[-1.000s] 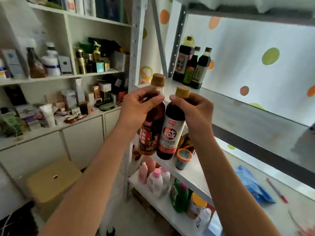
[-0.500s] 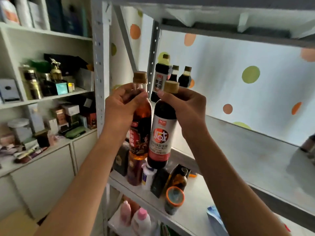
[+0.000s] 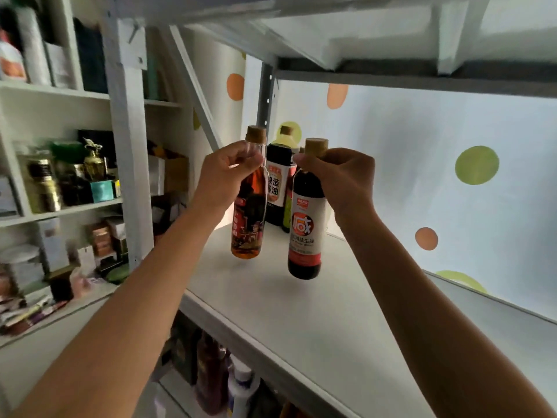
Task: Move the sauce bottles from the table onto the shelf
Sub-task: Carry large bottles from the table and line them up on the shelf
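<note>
A white metal shelf [image 3: 346, 312] fills the middle and the 4 o'clock area. Two arms reach up from 6 o'clock. At centre, the left hand [image 3: 226, 176] grips the neck of an amber sauce bottle [image 3: 248, 224]; at its 3 o'clock, the right hand [image 3: 343, 179] grips the neck of a dark sauce bottle [image 3: 306, 236]. Both hang upright just over the shelf. Behind, at 12 o'clock, more dark bottles [image 3: 275, 188] stand in the corner.
</note>
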